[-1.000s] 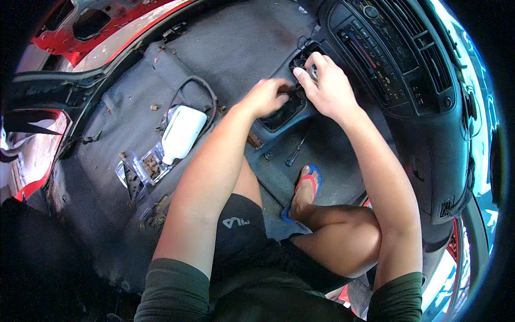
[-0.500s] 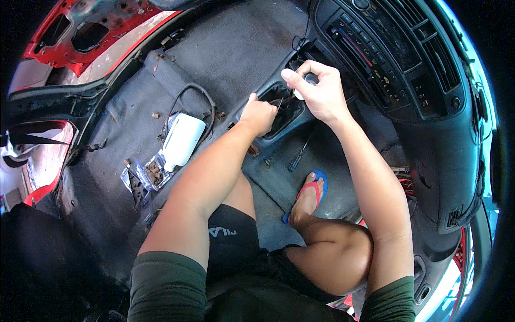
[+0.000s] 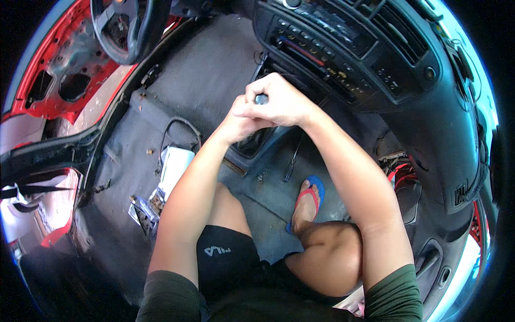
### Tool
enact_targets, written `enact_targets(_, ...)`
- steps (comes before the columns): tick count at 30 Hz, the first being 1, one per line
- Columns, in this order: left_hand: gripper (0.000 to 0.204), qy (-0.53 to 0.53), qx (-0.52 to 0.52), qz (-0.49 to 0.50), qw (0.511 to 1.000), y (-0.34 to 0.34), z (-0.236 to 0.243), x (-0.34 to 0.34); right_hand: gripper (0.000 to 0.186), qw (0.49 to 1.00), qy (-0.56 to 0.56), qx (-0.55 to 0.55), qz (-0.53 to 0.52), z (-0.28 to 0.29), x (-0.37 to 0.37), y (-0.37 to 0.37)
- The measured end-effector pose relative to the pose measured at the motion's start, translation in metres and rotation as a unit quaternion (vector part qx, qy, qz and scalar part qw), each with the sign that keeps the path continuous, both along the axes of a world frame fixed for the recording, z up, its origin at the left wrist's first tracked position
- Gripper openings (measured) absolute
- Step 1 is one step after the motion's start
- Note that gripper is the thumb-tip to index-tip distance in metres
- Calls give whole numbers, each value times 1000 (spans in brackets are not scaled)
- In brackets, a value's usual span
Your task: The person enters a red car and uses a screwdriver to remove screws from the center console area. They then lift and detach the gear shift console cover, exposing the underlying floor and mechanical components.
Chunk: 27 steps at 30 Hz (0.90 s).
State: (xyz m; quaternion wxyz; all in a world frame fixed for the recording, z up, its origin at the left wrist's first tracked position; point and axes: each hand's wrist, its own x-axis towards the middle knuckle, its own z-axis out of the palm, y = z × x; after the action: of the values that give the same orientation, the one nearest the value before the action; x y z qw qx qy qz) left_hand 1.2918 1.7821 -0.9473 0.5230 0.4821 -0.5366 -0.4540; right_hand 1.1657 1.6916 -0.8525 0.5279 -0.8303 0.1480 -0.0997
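Note:
Above the centre console (image 3: 257, 153), my two hands meet. My right hand (image 3: 281, 99) is closed around a tool with a round, bluish-grey handle end (image 3: 261, 99), which shows between thumb and forefinger; the rest of it is hidden. Just left of it and touching it, my left hand (image 3: 238, 123) is closed too, its fingers mostly covered by the right hand. What it grips does not show. A screwdriver (image 3: 290, 167) with a long thin shaft leans beside the console, handle down on the floor.
On the left floor lie a white plastic bottle (image 3: 177, 163), a dark hose loop (image 3: 185, 121) and clear bags of small parts (image 3: 147, 209). The dashboard (image 3: 343, 59) rises ahead at the right, the steering wheel (image 3: 127, 53) at upper left. My sandalled foot (image 3: 307, 201) is below the console.
My hands, apart before, have come together, the right moving left over the left hand. The view has shifted, bringing in the steering wheel.

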Motion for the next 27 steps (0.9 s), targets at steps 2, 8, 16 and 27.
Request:
enact_targets(2,39,51,-12,13,999,-9,-7,1,34,997,-18,-13,-70,-7,3,7)
enact_targets(8,50,102,29,-56,993,6,-5,2,52,968,-21,-146,-203,16,-20,2)
enact_targets(16,48,-292,-58,174,939,8,-5,1,53,881,244,-378,-145,42,-1,48)
enact_targets(27,47,-92,-39,154,983,-3,-5,-4,49,897,271,-336,-97,78,5,54)
